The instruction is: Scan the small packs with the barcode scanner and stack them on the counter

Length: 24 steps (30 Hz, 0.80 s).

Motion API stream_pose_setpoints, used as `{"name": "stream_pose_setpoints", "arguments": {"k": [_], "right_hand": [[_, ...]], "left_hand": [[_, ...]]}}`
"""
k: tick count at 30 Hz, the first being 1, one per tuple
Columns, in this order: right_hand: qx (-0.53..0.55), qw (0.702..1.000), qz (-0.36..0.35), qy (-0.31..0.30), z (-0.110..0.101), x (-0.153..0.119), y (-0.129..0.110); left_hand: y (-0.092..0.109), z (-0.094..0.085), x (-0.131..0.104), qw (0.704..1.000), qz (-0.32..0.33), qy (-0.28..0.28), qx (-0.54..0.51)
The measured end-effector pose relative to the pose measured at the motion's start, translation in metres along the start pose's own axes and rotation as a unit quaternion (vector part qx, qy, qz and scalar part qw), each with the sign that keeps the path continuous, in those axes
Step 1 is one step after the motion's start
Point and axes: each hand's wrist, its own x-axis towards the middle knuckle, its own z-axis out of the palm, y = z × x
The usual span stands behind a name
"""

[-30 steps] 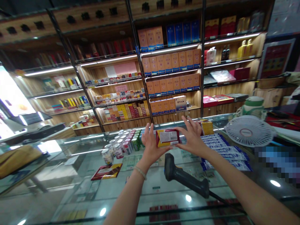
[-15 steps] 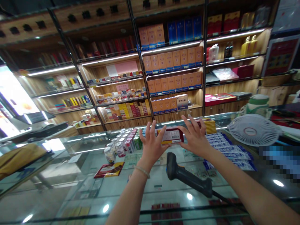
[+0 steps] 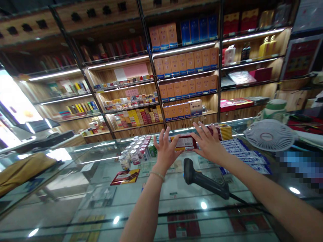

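Observation:
A red-and-yellow chocolate bar (image 3: 185, 143), its white barcode label facing me, is between my two hands over the glass counter. My left hand (image 3: 166, 151) holds its left end, index finger at the top edge and thumb at the bottom. At the right end, my right hand (image 3: 208, 144) grips likewise; the other fingers of both hands are spread. Below them a black barcode scanner (image 3: 205, 179) lies on the glass with its cable trailing right. Another chocolate bar (image 3: 125, 177) lies flat to the left. Whether more bars sit behind the held one, I cannot tell.
Several rows of cans and jars (image 3: 137, 149) stand left of my hands. Stacked yellow-edged packs (image 3: 224, 132) and fanned blue-white packets (image 3: 244, 156) lie to the right, beside a white fan (image 3: 270, 136). Stocked shelves (image 3: 188, 90) line the wall behind the glass counter (image 3: 101, 201).
The view has shifted slightly, so the scanner and the flat chocolate bar appear a little further right and higher. Both hands keep their places at the ends of the held bar.

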Motion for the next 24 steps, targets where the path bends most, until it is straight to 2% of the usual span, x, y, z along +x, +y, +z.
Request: {"name": "stream_pose_setpoints", "arguments": {"k": [5,10,17,24], "right_hand": [[-0.001,0.999,0.039,-0.017,-0.016,-0.008,-0.011],[-0.007,0.996,0.078,-0.047,-0.024,-0.036,-0.039],[0.005,0.991,0.097,-0.096,-0.016,-0.08,-0.075],[0.001,0.987,0.12,-0.104,-0.008,-0.089,-0.084]], "left_hand": [[-0.002,0.004,-0.001,1.0,-0.019,0.002,-0.019],[-0.006,0.009,-0.002,0.999,-0.024,-0.006,-0.029],[-0.007,0.011,-0.002,0.999,-0.028,0.002,-0.031],[-0.006,0.008,-0.002,0.999,-0.032,-0.012,-0.042]]}}
